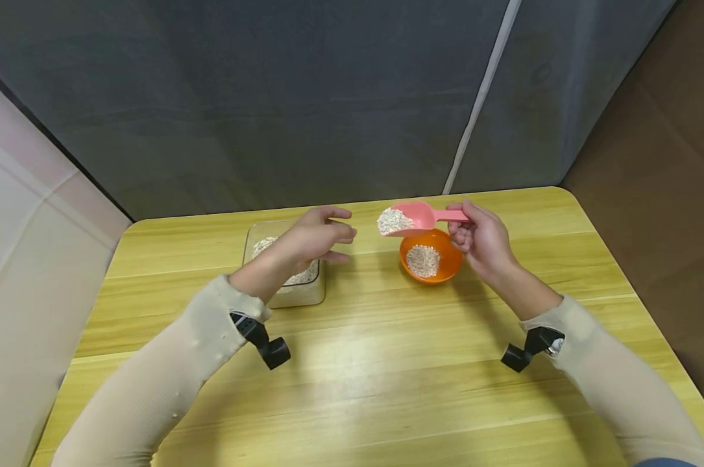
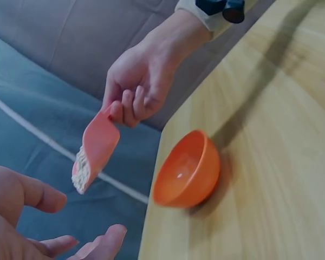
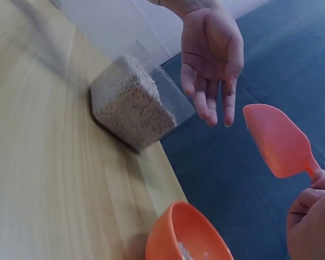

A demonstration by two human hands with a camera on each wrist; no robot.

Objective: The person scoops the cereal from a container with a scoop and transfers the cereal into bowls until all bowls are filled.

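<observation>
Wooden table [image 1: 352, 363] holds a clear container [image 1: 284, 295] of oats at 10 o'clock and an orange bowl [image 1: 445, 263] at 1. Left hand [image 1: 313, 240] hovers relaxed over the container, gripping nothing. Right hand [image 1: 483, 240] pinches the pink scoop [image 1: 412, 217], full, above the bowl.

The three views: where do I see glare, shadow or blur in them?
Head view: a pale glare patch lies on the table near the front, and the orange bowl casts a soft shadow. Left wrist view: the bowl is slightly blurred, and a dark arm shadow runs behind it. Right wrist view: the pink scoop is sharp; the right hand at the corner is blurred.
</observation>
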